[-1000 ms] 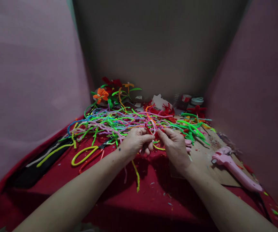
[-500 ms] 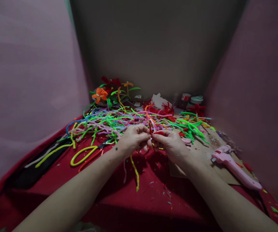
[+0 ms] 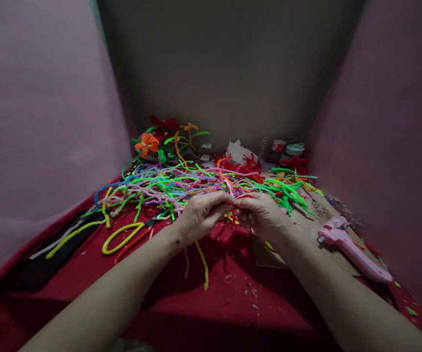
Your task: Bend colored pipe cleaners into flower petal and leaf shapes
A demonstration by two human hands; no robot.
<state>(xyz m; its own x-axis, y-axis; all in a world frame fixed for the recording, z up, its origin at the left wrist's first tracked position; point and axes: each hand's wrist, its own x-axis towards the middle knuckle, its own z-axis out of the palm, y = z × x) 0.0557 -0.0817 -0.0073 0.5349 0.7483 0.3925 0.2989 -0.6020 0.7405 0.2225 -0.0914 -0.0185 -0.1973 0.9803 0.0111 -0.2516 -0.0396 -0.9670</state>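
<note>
My left hand (image 3: 200, 215) and my right hand (image 3: 264, 215) meet over a red cloth (image 3: 181, 293), fingers pinched together on a short red pipe cleaner (image 3: 235, 211) between them. Just beyond my hands lies a big tangle of pipe cleaners (image 3: 181, 186) in green, pink, purple, yellow and blue. A yellow pipe cleaner (image 3: 202, 264) trails down below my left hand.
Scissors with yellow handles (image 3: 123, 234) lie left of my hands. A pink glue gun (image 3: 346, 247) rests on brown cardboard (image 3: 306, 230) at the right. Pipe-cleaner flowers (image 3: 159, 139), red flowers (image 3: 297, 164) and small jars (image 3: 286, 149) stand at the back. Pink walls close in both sides.
My hands have come closer together, fingertips now meeting on the red piece. The view has shifted slightly left and down.
</note>
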